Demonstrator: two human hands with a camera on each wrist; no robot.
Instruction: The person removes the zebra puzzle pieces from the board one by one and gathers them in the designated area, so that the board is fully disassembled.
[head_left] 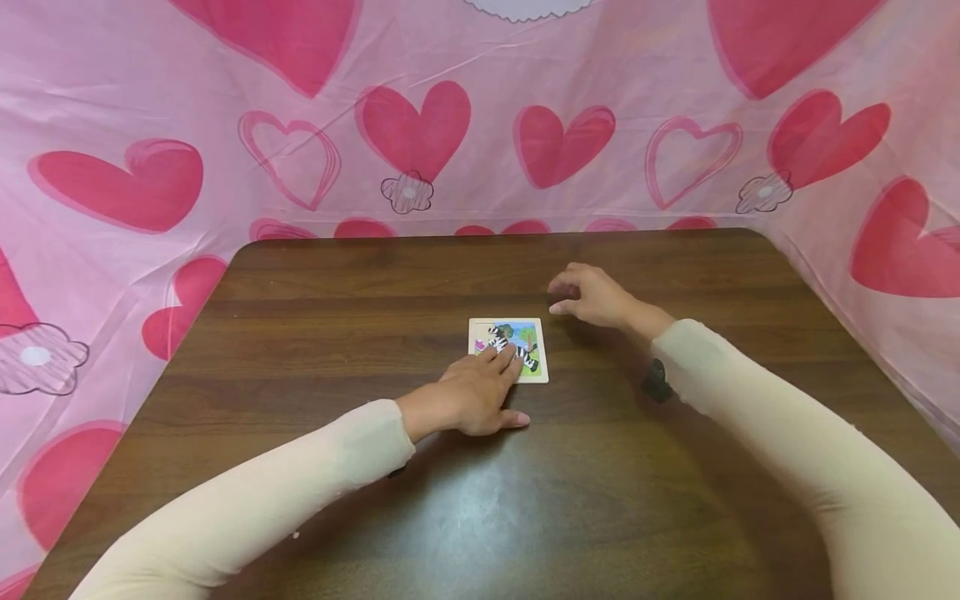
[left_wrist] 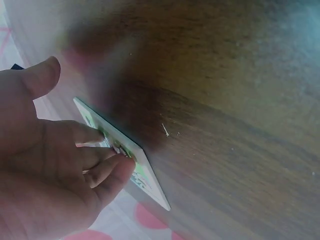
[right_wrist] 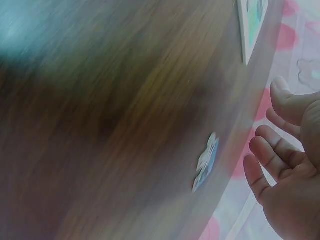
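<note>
A square picture puzzle board [head_left: 534, 333] with a zebra and trees on it lies flat near the middle of the table. A bare beige patch shows at its upper left. My left hand [head_left: 480, 392] rests its fingertips on the board's picture, thumb spread toward the near side. In the left wrist view, those fingers [left_wrist: 107, 175] touch the board [left_wrist: 152, 182]. To the right of the board, my right hand [head_left: 596, 296] hovers above the table with loosely bent fingers and nothing in them. The right wrist view has a small loose puzzle piece [right_wrist: 206, 162] lying on the table near that hand.
The brown wooden table [head_left: 337, 308] has rounded far corners. A pink cloth [head_left: 495, 67] printed with hearts hangs behind it and at both sides. A dark object [head_left: 657, 381] shows under the right sleeve cuff.
</note>
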